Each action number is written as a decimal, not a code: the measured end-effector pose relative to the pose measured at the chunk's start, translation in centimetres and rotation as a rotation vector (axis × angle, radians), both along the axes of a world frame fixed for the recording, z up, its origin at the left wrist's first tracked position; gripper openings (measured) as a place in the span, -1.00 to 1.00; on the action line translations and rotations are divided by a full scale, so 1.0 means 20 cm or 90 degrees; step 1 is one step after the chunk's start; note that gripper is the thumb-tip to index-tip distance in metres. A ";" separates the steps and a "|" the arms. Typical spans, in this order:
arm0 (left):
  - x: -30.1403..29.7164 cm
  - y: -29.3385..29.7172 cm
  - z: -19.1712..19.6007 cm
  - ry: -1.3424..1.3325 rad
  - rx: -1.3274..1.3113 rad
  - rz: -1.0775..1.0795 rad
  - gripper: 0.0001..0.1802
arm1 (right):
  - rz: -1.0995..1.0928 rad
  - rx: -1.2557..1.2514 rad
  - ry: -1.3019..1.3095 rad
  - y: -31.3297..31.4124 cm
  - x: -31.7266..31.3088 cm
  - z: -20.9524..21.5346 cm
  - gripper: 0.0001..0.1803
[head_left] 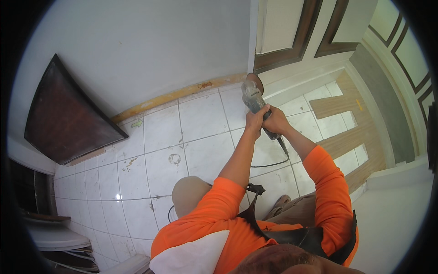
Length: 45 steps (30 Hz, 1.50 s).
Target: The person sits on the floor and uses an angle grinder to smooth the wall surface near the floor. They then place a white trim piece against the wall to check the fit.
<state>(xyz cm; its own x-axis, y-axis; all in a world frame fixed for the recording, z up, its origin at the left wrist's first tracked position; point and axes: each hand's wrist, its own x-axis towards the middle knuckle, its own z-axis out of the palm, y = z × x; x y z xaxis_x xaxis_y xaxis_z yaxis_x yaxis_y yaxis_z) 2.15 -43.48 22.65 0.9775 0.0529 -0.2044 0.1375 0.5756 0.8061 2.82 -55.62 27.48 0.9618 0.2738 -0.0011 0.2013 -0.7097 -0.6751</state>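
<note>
Both my hands are wrapped round a grey angle grinder [252,94], held low over the floor with its head pointing away from me. My left hand [256,120] grips the left side of its body. My right hand [275,121] closes round the rear of the body from the right. A reddish-brown disc [256,81] sits at the tool's far end, by the lower corner where the grey wall meets the white door edging. Whether the disc touches the surface, I cannot tell. A black cord [283,148] runs from the tool's back end down toward the floor.
A dark brown wooden panel [73,116] leans against the grey wall [141,41] at left. White floor tiles [200,112] carry dust and marks. Wood-look planks [372,132] lie at right, with a step edge alongside. White panelling with brown mouldings [283,57] stands ahead.
</note>
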 end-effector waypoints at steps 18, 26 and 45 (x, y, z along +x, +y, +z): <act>-0.02 -0.01 0.02 0.009 0.000 -0.009 -0.44 | 0.001 -0.003 -0.009 -0.01 0.01 -0.01 -0.21; -0.02 -0.01 0.04 0.010 0.001 -0.004 -0.43 | -0.004 0.011 0.003 -0.01 -0.01 0.01 -0.23; -0.03 -0.01 0.08 0.000 0.004 -0.006 -0.38 | 0.002 0.028 -0.010 -0.01 -0.03 0.05 -0.23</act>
